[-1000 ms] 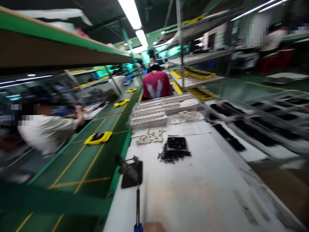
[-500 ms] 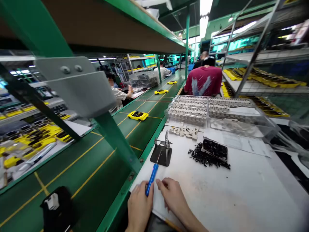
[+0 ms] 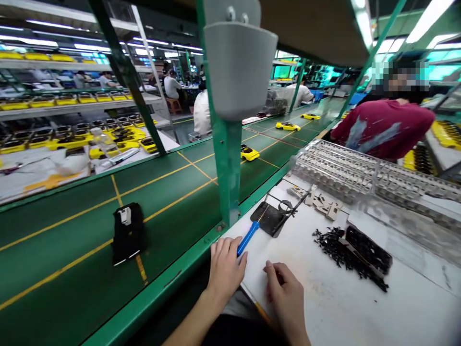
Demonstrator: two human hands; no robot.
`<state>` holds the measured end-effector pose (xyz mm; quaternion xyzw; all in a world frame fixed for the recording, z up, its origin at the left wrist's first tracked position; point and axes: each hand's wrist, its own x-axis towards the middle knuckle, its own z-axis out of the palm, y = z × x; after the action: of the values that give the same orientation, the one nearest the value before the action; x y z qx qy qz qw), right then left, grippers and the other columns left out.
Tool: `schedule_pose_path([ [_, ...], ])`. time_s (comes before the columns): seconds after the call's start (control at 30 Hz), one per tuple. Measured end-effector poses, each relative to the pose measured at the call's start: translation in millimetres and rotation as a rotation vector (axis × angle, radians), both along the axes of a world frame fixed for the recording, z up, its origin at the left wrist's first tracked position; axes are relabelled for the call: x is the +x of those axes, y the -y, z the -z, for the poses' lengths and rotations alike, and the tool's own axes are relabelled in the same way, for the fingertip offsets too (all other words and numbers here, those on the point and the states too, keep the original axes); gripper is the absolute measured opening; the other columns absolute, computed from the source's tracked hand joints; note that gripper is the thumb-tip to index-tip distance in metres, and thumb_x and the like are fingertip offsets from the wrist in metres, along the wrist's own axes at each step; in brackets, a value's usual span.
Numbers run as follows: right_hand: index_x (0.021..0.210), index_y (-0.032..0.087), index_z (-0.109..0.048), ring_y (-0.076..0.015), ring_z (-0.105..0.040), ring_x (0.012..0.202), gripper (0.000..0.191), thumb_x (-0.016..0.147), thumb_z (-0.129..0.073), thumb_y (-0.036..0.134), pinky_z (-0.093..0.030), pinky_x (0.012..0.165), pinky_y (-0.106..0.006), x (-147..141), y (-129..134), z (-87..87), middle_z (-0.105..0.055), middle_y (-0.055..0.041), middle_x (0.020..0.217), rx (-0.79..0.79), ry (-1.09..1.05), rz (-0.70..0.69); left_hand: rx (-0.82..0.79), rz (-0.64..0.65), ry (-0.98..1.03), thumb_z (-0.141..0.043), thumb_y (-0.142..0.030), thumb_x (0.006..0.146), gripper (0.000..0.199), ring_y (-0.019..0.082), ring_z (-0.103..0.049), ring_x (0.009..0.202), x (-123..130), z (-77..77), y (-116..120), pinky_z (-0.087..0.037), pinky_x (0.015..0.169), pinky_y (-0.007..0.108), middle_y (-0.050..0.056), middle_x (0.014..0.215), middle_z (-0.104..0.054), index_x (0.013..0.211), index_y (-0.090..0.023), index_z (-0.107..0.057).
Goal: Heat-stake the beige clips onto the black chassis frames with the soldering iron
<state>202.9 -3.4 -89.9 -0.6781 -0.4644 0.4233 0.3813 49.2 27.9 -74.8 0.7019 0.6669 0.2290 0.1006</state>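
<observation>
My left hand (image 3: 226, 262) rests at the left edge of the white table (image 3: 309, 283), its fingers over the handle end of a blue screwdriver (image 3: 248, 238). The screwdriver's tip lies on a black metal stand (image 3: 270, 218). To the right, my right hand (image 3: 284, 288) is held just above the tabletop, fingers curled with thumb and forefinger together; whether something small is between them cannot be seen. Small black parts (image 3: 334, 247) lie in a pile beside a black-filled tray (image 3: 370, 247). Pale flat parts (image 3: 326, 204) are behind the stand.
A green conveyor belt (image 3: 173, 226) runs along the left, carrying a black part with a white piece (image 3: 127, 230) and yellow toy cars (image 3: 288, 126). A green post (image 3: 227, 168) stands beside it. Clear trays (image 3: 342, 168) are at the back; a person in a red shirt (image 3: 389, 125) sits beyond.
The view has turned left. The black part on the belt and the yellow cars have come nearer. My left hand's fingers have spread more over the screwdriver handle.
</observation>
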Motion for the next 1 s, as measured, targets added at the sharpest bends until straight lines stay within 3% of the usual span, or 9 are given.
schedule_pose_path([
  [0.1,0.08,0.016,-0.063,-0.0102,-0.05,0.048,0.053,0.082,-0.047,0.067,-0.039,0.056,-0.023,1,1,-1.9,-0.059,-0.0008,0.058,-0.021,0.027,0.029,0.015,0.0,0.041,-0.037,-0.038,0.093,0.032,0.019,-0.051,0.105,-2,5.6,1,-0.037,0.094,0.039,0.002,0.107,-0.062,0.113,-0.026,-0.058],
  [0.27,0.082,0.018,-0.064,-0.011,-0.051,0.05,0.053,0.079,-0.049,0.069,-0.039,0.057,-0.022,3,2,-4.7,-0.053,0.002,0.049,-0.069,0.074,0.059,0.056,-0.011,0.082,-0.039,-0.036,0.093,0.027,0.016,-0.051,0.101,-7,14.1,9,-0.037,0.089,0.036,0.0,0.104,-0.063,0.112,-0.029,-0.057],
  [0.57,0.084,0.018,-0.065,-0.0105,-0.052,0.051,0.051,0.079,-0.053,0.067,-0.042,0.056,-0.021,1,5,-7.6,-0.053,0.0015,0.05,-0.073,0.081,0.122,0.097,0.002,0.125,-0.042,-0.035,0.092,0.026,0.016,-0.05,0.1,-8,19.4,16,-0.036,0.088,0.037,0.0,0.101,-0.062,0.112,-0.029,-0.057],
  [0.7,0.114,0.021,-0.058,-0.0088,-0.05,0.045,0.061,0.069,-0.068,0.061,-0.042,0.041,-0.022,15,-17,-21.0,-0.055,0.0031,0.07,0.07,-0.017,0.265,0.123,0.011,0.144,-0.046,-0.041,0.09,0.035,0.018,-0.049,0.102,-10,21.2,20,-0.037,0.09,0.039,0.002,0.107,-0.062,0.121,-0.027,-0.053],
  [0.8,0.133,0.026,-0.044,-0.008,-0.048,0.043,0.085,0.06,-0.078,0.054,-0.041,0.037,-0.022,33,-42,-33.0,-0.052,0.0055,0.073,0.134,-0.04,0.226,0.149,0.019,0.164,-0.048,-0.042,0.089,0.043,0.018,-0.049,0.104,-13,22.9,24,-0.038,0.09,0.039,0.003,0.111,-0.061,0.129,-0.025,-0.048],
  [1.0,0.129,0.022,-0.043,-0.0114,-0.054,0.044,0.079,0.063,-0.078,0.049,-0.046,0.039,-0.025,47,-77,-39.4,-0.057,0.0032,0.071,0.071,-0.049,0.076,0.199,0.04,0.196,-0.049,-0.034,0.09,0.037,0.016,-0.05,0.105,-20,28.7,26,-0.038,0.092,0.036,0.002,0.109,-0.062,0.126,-0.026,-0.05],
])
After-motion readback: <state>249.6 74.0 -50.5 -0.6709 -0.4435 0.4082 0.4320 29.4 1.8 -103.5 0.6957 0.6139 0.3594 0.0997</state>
